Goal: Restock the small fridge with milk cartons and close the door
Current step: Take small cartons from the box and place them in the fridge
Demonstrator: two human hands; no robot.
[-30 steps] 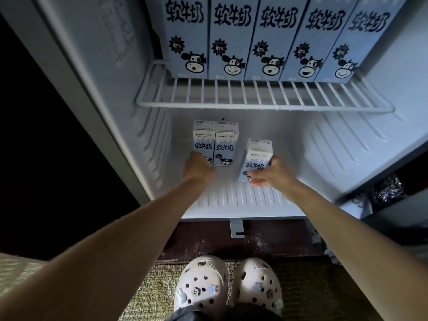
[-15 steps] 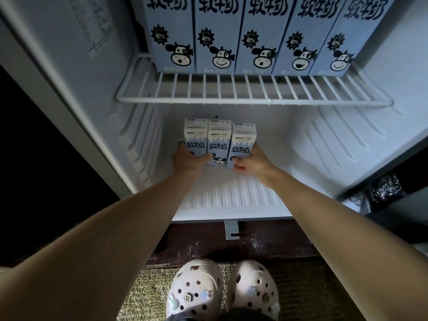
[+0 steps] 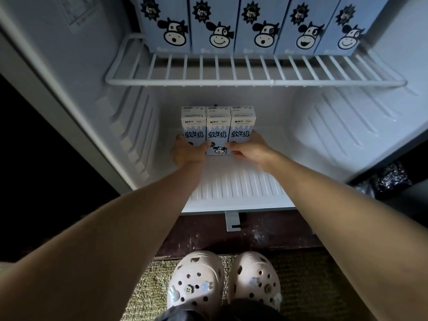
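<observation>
Three small blue-and-white milk cartons stand side by side on the white fridge floor (image 3: 236, 181): the left carton (image 3: 193, 126), the middle carton (image 3: 217, 128) and the right carton (image 3: 242, 126). My left hand (image 3: 187, 151) grips the lower part of the left carton, thumb across its front. The lower right corner of the right carton is held by my right hand (image 3: 250, 150), fingers curled round its side. Both cartons' bases are hidden behind my hands.
A white wire shelf (image 3: 254, 82) above carries several tall blue cow-print cartons (image 3: 214, 24). The fridge's left wall (image 3: 76, 89) and ribbed right wall (image 3: 347, 126) flank the opening. A hinge bracket (image 3: 231, 221) sticks out below. My feet in pale clogs (image 3: 222, 281) stand on carpet.
My right hand has brought the third carton leftward and stood it upright against the other two. The three cartons now form one tight row, with both hands at its ends.
</observation>
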